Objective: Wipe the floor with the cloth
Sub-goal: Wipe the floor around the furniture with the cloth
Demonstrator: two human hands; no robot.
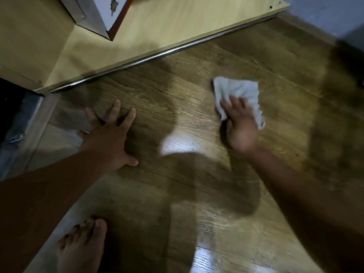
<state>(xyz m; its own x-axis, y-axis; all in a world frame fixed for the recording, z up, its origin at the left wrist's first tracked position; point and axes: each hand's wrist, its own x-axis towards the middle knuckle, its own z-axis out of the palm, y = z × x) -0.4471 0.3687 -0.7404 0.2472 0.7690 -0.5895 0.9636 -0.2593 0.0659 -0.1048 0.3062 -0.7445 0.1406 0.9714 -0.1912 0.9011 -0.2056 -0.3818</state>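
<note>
A crumpled white cloth (238,93) lies on the brown wood-grain floor (177,107) at centre right. My right hand (239,125) presses down on its near part, fingers curled over the fabric; the hand is blurred. My left hand (109,134) rests flat on the floor at centre left, fingers spread, holding nothing. Bright wet-looking reflections show on the boards between and below my arms.
A pale wooden panel (157,26) with a metal strip (157,54) along its edge runs diagonally across the top. A white and red box (102,14) stands at top left. A dark opening (9,107) lies at far left. My bare foot (82,247) is at the bottom left.
</note>
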